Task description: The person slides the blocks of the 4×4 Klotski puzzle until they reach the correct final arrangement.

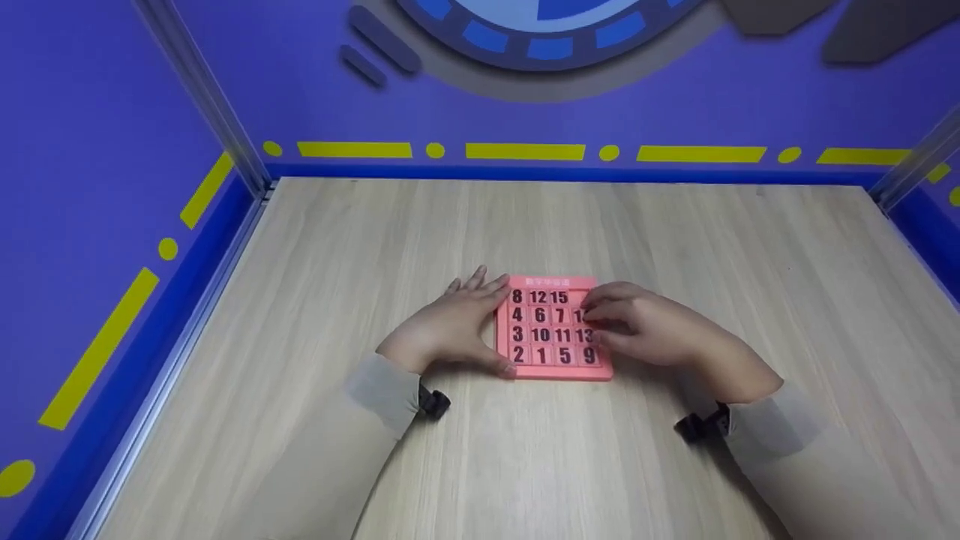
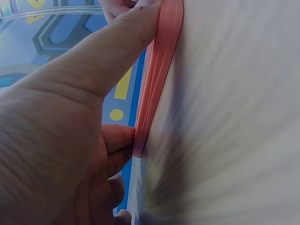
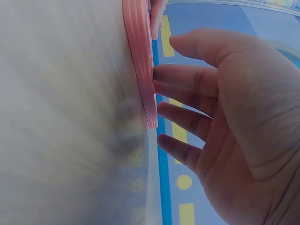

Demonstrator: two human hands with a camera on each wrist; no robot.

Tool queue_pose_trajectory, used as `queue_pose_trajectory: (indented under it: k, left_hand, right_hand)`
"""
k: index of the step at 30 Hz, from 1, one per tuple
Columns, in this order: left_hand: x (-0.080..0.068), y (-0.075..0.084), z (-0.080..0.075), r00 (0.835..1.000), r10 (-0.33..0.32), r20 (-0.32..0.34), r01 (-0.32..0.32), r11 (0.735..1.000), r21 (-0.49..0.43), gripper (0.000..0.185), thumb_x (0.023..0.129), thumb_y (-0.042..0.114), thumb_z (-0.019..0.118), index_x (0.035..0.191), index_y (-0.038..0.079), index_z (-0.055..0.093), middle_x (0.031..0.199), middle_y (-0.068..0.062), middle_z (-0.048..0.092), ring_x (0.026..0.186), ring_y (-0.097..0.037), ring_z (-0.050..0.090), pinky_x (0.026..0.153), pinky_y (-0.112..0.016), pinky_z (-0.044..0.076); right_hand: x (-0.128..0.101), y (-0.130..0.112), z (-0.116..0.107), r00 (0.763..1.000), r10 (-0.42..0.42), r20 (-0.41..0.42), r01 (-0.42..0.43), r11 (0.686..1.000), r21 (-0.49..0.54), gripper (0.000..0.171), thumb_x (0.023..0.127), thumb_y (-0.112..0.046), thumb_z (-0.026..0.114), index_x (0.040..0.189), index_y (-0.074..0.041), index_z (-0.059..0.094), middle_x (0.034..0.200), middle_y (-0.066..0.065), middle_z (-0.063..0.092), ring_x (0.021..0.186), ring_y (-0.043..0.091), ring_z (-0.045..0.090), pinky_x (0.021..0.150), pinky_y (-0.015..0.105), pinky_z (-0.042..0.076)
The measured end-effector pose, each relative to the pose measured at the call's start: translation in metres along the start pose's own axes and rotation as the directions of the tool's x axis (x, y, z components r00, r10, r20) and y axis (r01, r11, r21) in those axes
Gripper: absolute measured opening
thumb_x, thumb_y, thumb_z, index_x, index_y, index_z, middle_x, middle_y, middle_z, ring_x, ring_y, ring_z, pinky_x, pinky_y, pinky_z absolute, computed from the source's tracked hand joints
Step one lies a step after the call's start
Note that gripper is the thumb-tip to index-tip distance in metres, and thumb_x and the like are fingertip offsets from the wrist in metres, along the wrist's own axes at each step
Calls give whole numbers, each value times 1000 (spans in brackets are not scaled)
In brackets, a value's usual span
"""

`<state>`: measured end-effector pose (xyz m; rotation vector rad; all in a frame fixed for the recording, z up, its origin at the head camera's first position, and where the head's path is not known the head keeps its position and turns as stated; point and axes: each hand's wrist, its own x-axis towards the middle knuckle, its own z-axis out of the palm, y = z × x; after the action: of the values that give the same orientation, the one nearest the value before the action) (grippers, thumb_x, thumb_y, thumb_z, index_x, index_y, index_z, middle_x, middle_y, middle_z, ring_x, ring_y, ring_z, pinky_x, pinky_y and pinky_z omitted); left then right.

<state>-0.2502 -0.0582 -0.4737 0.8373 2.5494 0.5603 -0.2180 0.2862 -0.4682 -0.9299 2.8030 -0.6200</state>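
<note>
A pink sliding number puzzle (image 1: 555, 372) lies flat on the table, its square tiles bearing black numbers. Along its left side, my left hand (image 1: 457, 322) spans the frame, thumb (image 2: 136, 23) at the near corner and index fingertip at the far corner, other fingers spread. From the right, my right hand (image 1: 649, 322) reaches over the right column, with fingertips (image 3: 164, 74) at the tiles and the thumb raised apart from the board. The top row reads 8, 12, 15, with a gap at its right end. Below that gap, a tile starting with 1 is partly hidden by fingers.
The board stands near the middle of a light wood-grain table (image 1: 525, 465). Blue panels (image 1: 525, 112) with yellow dashes rise behind and at the sides, joined by a metal post (image 1: 214, 97) at the left corner. Black straps (image 1: 433, 403) sit on both wrists.
</note>
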Motion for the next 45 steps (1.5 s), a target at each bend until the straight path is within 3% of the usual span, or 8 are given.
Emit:
queue_pose_trajectory:
  k: [4, 11, 17, 24, 30, 40, 45]
  left_hand:
    - [0, -1, 0, 1000, 4, -7, -4, 1000, -7, 147, 73, 76, 95, 182, 14, 20, 193, 1, 9, 180, -29, -7, 148, -55, -3]
    - [2, 2, 1, 1000, 3, 1, -3, 1000, -3, 147, 72, 78, 95, 182, 15, 19, 193, 2, 8, 180, -27, -8, 147, -53, -3]
    - [4, 5, 2, 1000, 17, 4, -17, 1000, 5, 147, 73, 77, 94, 182, 15, 19, 193, 1, 8, 180, -30, -7, 147, -55, -3]
    - [3, 4, 0, 1000, 15, -6, -15, 1000, 16, 148, 71, 78, 95, 182, 15, 20, 192, 2, 8, 180, -30, -7, 147, -54, -3]
    - [1, 4, -1, 1000, 17, -8, -17, 1000, 8, 146, 73, 76, 96, 182, 15, 20, 193, 2, 9, 180, -29, -7, 147, -55, -2]
    - [0, 4, -2, 1000, 15, -12, -15, 1000, 7, 145, 74, 73, 97, 182, 15, 20, 193, 1, 10, 180, -30, -5, 148, -55, -2]
    - [-2, 3, -2, 1000, 12, -13, -12, 1000, 7, 146, 73, 75, 96, 182, 15, 21, 193, 1, 10, 180, -29, -5, 148, -55, -2]
  right_hand:
    - [6, -3, -4, 1000, -4, 20, 4, 1000, 11, 43, 108, -22, 76, 148, -7, 75, 161, 14, 65, 155, 38, 59, 133, 60, 48]
    - [25, -11, -8, 992, -9, 125, 5, 999, 34, 62, 107, -35, 75, 163, -11, 62, 176, 14, 53, 171, 40, 40, 142, 61, 33]
    - [29, -12, -5, 983, 20, 185, -20, 1000, -3, 67, 107, -39, 75, 166, -11, 58, 178, 12, 49, 171, 36, 40, 140, 60, 36]
    - [29, -11, -7, 985, 64, 162, -67, 998, 11, 60, 110, -34, 72, 165, -14, 60, 176, 9, 53, 171, 36, 39, 141, 61, 34]
    - [29, -13, -9, 987, 100, 124, -97, 995, -33, 48, 112, -29, 70, 157, -14, 69, 170, 14, 60, 164, 39, 51, 136, 64, 42]
    - [33, -16, -10, 998, 68, -5, -68, 986, -150, 30, 108, -24, 76, 130, -7, 86, 144, 15, 79, 138, 38, 73, 125, 61, 56]
    - [39, -22, -7, 999, 28, -36, -34, 988, -150, 29, 106, -27, 79, 128, -9, 85, 134, 10, 82, 130, 33, 75, 120, 57, 60]
